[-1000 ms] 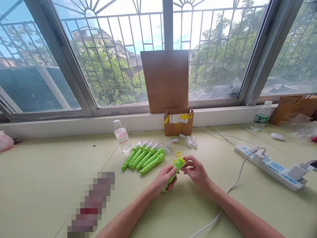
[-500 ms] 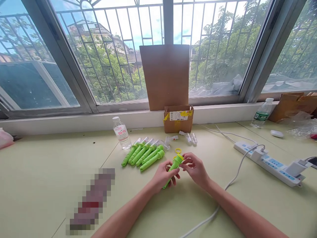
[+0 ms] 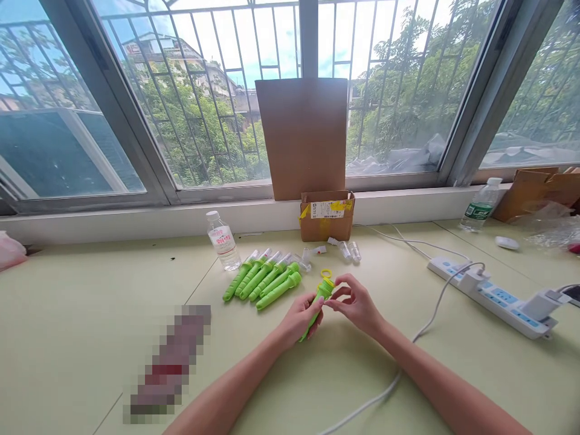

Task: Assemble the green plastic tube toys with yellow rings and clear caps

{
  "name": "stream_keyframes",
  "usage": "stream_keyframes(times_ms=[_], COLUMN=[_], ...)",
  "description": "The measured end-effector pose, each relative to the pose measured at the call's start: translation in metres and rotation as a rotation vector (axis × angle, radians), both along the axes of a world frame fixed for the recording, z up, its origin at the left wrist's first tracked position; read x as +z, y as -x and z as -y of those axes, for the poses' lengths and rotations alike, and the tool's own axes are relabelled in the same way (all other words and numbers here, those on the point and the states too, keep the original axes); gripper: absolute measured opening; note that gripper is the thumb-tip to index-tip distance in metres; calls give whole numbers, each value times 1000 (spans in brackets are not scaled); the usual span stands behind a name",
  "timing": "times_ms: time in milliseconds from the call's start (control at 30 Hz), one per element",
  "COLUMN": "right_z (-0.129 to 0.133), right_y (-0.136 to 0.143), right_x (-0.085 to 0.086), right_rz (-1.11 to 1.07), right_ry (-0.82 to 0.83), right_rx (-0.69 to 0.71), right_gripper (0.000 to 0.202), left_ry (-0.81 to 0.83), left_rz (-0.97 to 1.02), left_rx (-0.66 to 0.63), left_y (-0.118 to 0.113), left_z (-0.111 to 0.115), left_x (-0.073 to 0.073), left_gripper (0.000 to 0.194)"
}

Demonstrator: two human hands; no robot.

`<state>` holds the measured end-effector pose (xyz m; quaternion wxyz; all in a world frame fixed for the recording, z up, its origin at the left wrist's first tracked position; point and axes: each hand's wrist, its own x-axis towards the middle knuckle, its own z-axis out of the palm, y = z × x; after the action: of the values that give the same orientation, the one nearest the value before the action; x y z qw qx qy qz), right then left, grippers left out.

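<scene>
My left hand (image 3: 302, 320) is wrapped round the body of a green plastic tube (image 3: 312, 314), which slants up and away with a yellow ring (image 3: 327, 282) at its top end. Close against that end, my right hand (image 3: 356, 305) has thumb and fingers on either side of the neck. Its fingertips partly cover the neck. Another yellow ring (image 3: 326, 273) lies on the table just beyond. To the left, several green tubes (image 3: 258, 281) rest side by side, most with clear caps; the nearest tube (image 3: 278, 291) shows a bare threaded neck.
Loose clear caps (image 3: 350, 252) lie before a small cardboard box (image 3: 326, 223). Water bottles stand at left (image 3: 223, 241) and right (image 3: 480, 205). A power strip (image 3: 493, 296) with a white cable (image 3: 423, 335) crosses the right side. A pixelated object (image 3: 170, 365) lies at left.
The fingers of my right hand have shifted lower round the tube's neck, with the thumb nearer the left hand. The tube stays in my left hand; the view tilts slightly.
</scene>
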<state>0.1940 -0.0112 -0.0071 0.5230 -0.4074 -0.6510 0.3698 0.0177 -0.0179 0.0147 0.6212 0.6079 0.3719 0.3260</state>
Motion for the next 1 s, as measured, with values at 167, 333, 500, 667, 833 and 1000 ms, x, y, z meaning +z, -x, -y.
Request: stream_keyframes(times_ms=[167,333,500,667,833,1000], right_z=[1,4,6,6,5,5], right_y=[2,5,4,3,2,1], right_x=[1,3,5,6,6,6], right_rz=[-2,-12,13,21,18,17], right_ry=[5,-85,-122,-107,-98,-85], right_rx=[3,-56,-72,-71,-74,-71], right_gripper=[30,21,20,21,22,25], left_ry=[22,7,38,48,48,17], left_rz=[-32,-38,-24,-9,9,-18], left_rx=[-1,37,103,135,116,17], left_y=[1,2,1,-1,1,3], left_z=[-1,-1,1,0,-2,-1], left_x=[-1,-2,0,1,0,7], left_gripper=[40,41,40,39,39,42])
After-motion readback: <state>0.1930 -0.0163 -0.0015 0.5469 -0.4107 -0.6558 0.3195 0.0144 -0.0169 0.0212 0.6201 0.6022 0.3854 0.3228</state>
